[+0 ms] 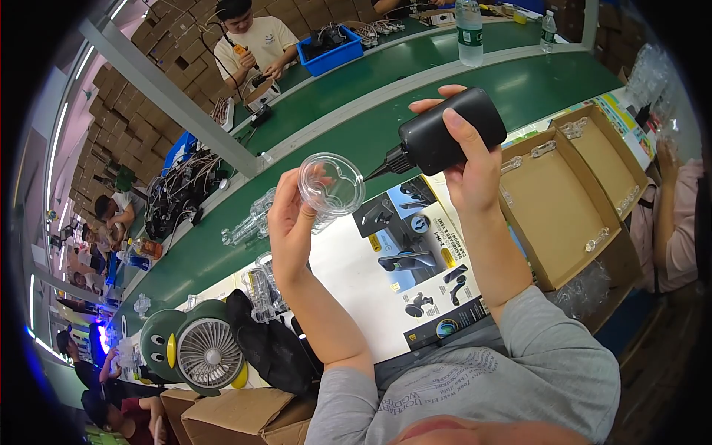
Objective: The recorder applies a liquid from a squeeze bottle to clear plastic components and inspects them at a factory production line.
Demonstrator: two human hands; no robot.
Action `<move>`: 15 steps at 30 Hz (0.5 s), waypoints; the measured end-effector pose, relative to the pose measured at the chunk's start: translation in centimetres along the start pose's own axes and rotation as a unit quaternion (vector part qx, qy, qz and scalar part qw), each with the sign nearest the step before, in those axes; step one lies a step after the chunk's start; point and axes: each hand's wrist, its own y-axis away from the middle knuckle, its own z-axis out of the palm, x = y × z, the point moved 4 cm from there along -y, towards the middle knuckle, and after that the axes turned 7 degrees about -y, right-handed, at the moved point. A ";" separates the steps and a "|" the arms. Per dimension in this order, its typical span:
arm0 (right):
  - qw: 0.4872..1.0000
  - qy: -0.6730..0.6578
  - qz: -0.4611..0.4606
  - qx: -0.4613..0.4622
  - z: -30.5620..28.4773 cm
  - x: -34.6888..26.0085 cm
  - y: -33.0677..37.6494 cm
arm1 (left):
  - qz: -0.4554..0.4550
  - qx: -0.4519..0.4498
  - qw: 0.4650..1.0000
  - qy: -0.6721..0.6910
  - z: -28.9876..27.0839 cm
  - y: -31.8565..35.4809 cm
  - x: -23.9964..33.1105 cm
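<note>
My left hand (288,230) grips a clear round plastic cup (334,194) by its near left side, tilted so that its round opening shows. In my right hand (475,174) lies a black squeeze bottle (430,144), held on its side with the thumb on top. Its thin pointed nozzle (377,173) aims left, the tip at the cup's right rim; whether it touches I cannot tell. Below both hands a printed cardboard sheet (348,278) with pictures of phone mounts covers the worktop. Clear plastic parts (263,285) lie to the left of my left forearm.
Shallow cardboard trays (556,215) holding a few clear parts stand at the right. A green penguin-shaped fan (210,354) and a black cloth (271,348) sit at the left. Beyond the metal frame (174,104), a co-worker (256,48) works near a blue bin (330,55) and a water bottle (469,33).
</note>
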 end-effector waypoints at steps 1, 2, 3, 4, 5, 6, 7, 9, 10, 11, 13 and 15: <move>1.000 0.001 0.001 -0.002 0.0 0.0 0.0 | 0.004 -0.008 1.000 0.004 0.0 0.0 -0.1; 1.000 0.001 0.001 -0.002 0.1 0.0 0.0 | 0.007 -0.016 1.000 0.008 0.0 0.0 -0.2; 1.000 -0.005 0.003 -0.001 0.1 0.0 0.0 | 0.007 -0.016 1.000 0.008 0.0 0.0 -0.1; 1.000 -0.010 0.004 0.000 0.2 0.0 0.0 | 0.001 -0.018 1.000 0.008 0.0 0.1 -0.1; 1.000 -0.010 0.004 0.000 0.2 0.0 0.1 | -0.006 -0.019 1.000 0.008 0.0 0.1 -0.1; 1.000 -0.006 0.006 -0.001 0.2 0.0 0.1 | -0.006 -0.019 1.000 0.008 0.0 0.1 -0.1; 1.000 -0.002 0.007 -0.001 0.1 -0.1 0.1 | -0.015 -0.020 0.999 0.034 0.1 0.1 -0.1; 1.000 -0.003 0.007 -0.002 0.0 0.0 0.0 | -0.023 -0.022 0.998 0.061 0.2 0.1 -0.3; 1.000 -0.005 0.007 -0.004 0.1 0.0 0.0 | -0.021 -0.022 0.997 0.074 0.2 0.1 -0.2; 1.000 -0.006 0.008 -0.004 0.1 0.0 0.0 | -0.018 -0.022 0.996 0.086 0.2 0.2 -0.2; 1.000 0.001 0.014 -0.008 0.1 -0.1 0.1 | -0.028 -0.022 0.995 0.097 0.3 0.2 0.0; 1.000 0.000 0.016 -0.007 0.1 0.0 0.1 | -0.038 -0.024 0.993 0.108 0.3 0.3 0.0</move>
